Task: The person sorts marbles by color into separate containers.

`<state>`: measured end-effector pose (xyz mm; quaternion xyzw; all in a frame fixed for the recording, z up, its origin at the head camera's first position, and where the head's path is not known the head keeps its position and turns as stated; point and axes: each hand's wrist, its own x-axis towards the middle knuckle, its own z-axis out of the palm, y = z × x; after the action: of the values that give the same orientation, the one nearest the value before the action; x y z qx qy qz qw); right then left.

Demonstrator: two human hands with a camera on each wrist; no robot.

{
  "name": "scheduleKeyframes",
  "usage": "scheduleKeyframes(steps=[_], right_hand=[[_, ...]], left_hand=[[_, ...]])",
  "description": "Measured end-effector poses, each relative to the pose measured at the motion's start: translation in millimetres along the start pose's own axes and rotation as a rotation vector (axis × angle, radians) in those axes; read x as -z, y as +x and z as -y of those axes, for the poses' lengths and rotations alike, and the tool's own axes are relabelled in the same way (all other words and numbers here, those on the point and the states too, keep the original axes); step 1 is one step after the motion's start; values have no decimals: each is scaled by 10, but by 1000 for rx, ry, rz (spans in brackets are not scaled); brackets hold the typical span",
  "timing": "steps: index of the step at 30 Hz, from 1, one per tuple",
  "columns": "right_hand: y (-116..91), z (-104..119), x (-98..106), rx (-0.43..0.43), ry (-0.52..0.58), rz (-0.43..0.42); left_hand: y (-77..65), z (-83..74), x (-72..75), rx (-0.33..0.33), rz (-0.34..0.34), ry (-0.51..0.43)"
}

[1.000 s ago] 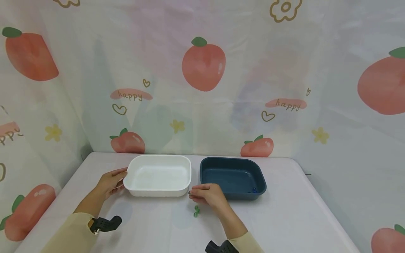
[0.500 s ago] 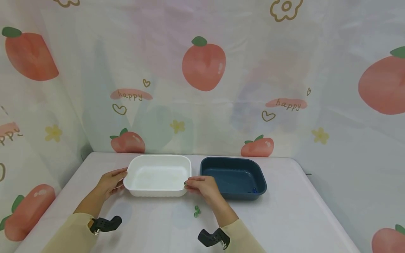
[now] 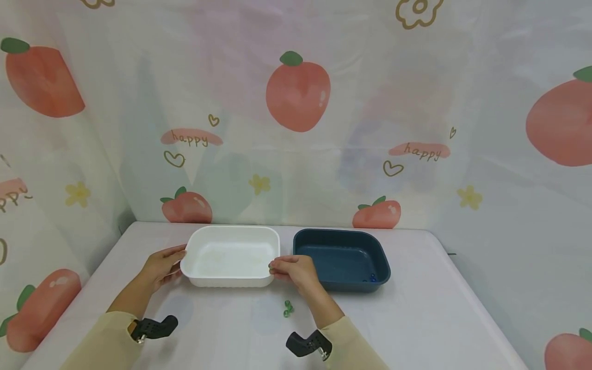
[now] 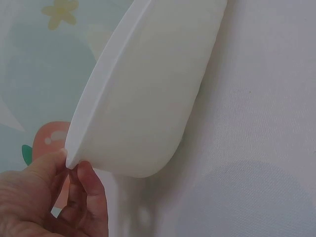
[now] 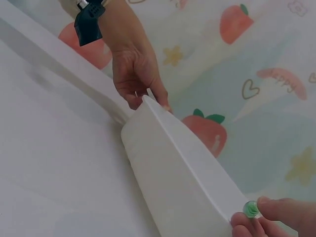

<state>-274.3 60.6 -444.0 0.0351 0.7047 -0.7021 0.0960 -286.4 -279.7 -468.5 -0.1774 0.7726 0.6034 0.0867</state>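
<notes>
My left hand (image 3: 162, 266) grips the left rim of a white plastic basin (image 3: 231, 282), its thumb over the edge in the left wrist view. At that basin's right rim is my right hand (image 3: 297, 271), pinching a green glass marble (image 5: 251, 209) between thumb and fingertips. In the head view the fingers mostly hide this marble. Several more green marbles (image 3: 288, 309) lie clustered on the table just in front of the right hand. No marble shows inside the white basin.
Right of the white basin stands a dark blue basin (image 3: 342, 288), with some blue marbles (image 3: 372, 278) in its front right corner. The right forearm passes in front of it. A white cloth (image 3: 430, 318) covers the table, and a fruit-printed curtain (image 3: 296, 169) hangs behind.
My right hand has moved left and slightly away from me with the green marble, up to the white basin's right rim. The left hand stays on the left rim.
</notes>
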Motion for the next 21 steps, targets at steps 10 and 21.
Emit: scheduleKeyframes(steps=[10, 21], right_hand=[[7, -42, 3, 13, 25, -14], [-57, 7, 15, 12, -12, 7]], left_hand=[[4, 9, 0, -7, 2, -44], [3, -19, -9, 12, -2, -21]])
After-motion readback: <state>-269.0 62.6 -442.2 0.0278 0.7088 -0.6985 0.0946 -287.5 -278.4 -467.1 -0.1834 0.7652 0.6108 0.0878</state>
